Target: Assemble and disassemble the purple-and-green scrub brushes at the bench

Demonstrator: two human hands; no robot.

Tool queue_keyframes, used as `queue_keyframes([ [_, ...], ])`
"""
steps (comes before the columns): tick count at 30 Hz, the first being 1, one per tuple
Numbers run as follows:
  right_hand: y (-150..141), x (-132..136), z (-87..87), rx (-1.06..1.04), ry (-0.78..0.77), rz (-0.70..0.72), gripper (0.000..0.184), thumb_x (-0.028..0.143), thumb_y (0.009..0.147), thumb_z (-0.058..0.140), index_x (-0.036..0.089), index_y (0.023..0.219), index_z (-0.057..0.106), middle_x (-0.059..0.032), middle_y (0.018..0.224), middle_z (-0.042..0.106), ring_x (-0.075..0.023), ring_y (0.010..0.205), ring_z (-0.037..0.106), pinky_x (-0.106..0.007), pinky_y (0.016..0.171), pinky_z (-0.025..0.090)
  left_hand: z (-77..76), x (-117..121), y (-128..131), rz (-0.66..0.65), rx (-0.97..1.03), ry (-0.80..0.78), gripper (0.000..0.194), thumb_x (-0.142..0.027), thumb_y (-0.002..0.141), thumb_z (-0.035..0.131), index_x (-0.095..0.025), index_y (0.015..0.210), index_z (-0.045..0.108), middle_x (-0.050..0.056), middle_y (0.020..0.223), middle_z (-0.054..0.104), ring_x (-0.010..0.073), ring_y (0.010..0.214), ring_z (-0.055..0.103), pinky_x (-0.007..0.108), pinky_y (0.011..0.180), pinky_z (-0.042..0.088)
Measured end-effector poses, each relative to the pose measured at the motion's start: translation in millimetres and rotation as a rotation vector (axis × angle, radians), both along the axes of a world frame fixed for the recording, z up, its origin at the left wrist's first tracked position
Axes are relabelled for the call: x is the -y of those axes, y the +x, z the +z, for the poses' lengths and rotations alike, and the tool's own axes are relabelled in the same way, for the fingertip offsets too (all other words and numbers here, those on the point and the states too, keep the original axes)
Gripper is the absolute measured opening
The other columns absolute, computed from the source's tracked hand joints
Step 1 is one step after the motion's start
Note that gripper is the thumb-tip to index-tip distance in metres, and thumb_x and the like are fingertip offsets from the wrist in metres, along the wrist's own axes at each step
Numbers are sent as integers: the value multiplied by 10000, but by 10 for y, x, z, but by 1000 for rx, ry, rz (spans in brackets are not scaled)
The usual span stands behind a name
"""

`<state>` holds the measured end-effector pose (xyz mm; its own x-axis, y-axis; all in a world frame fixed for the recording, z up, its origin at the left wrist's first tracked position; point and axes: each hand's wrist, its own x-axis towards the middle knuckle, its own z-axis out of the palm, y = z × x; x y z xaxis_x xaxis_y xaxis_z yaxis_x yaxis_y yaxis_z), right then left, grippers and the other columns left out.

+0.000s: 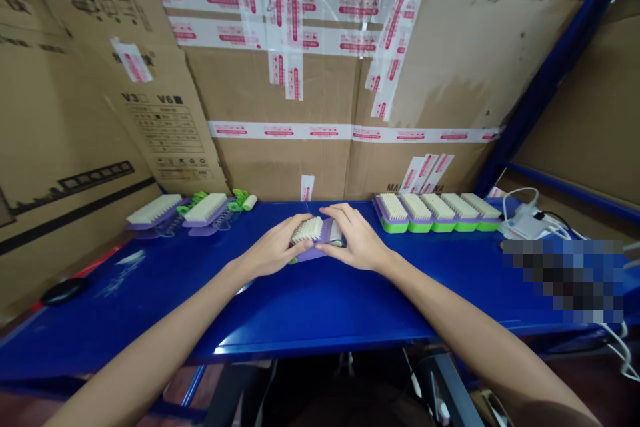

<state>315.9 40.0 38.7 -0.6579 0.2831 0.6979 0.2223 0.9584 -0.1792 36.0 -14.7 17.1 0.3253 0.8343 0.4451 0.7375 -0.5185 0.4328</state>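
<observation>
Just above the blue tabletop, in the middle of the view, is a scrub brush (307,232) with cream bristles facing up and a purple body. My left hand (274,245) closes around its left end, thumb along the near side. At the right end, my right hand (357,238) grips the purple part, fingers over the top and thumb in front. A bit of green shows under the brush near my left thumb. My fingers hide both ends of it.
On the right stands a row of several similar brushes (433,210) with green bases. Two purple brush pieces (205,210) with green parts lie at the left. A white power strip (527,223) with cables sits far right. Taped cardboard (290,167) walls the back of the blue table (320,313).
</observation>
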Motion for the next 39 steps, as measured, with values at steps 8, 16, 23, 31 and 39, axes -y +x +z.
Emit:
queue_keyframes([
  [8,-9,26,-13,3,59,-1,720,682,1119,632,245,1667,468,-199,1516,648,-395,1352,679,-628,1131,605,16,46,68,17,9,-2,1153,-778,701,994,-264,1619,523,162,1571,684,430,1400,711,605,1196,578],
  [16,-25,101,6,-36,37,35,708,646,1123,646,264,1684,444,-195,1528,614,-392,1372,653,-645,1160,608,-54,13,125,18,58,77,1019,-728,736,994,-255,1541,587,136,1454,742,396,1303,756,565,1128,612],
  [23,-29,61,12,-30,-117,25,782,679,1094,685,279,1702,399,-198,1545,596,-392,1408,663,-652,1167,614,-52,24,127,11,78,77,884,-755,830,920,-261,1498,616,114,1414,768,367,1263,779,520,1115,618],
  [31,30,-58,-5,54,-172,-26,823,694,1030,778,247,1642,456,-193,1437,680,-406,1342,719,-649,1121,636,-33,3,61,44,-34,183,864,-807,889,837,-238,1505,628,151,1400,770,388,1263,777,564,1114,636],
  [39,50,3,66,45,-73,16,703,650,1043,782,274,1591,554,-161,1437,701,-378,1307,749,-596,1114,660,-14,-23,-26,28,-134,359,902,-797,871,866,-205,1515,647,187,1424,771,436,1345,750,658,1209,585],
])
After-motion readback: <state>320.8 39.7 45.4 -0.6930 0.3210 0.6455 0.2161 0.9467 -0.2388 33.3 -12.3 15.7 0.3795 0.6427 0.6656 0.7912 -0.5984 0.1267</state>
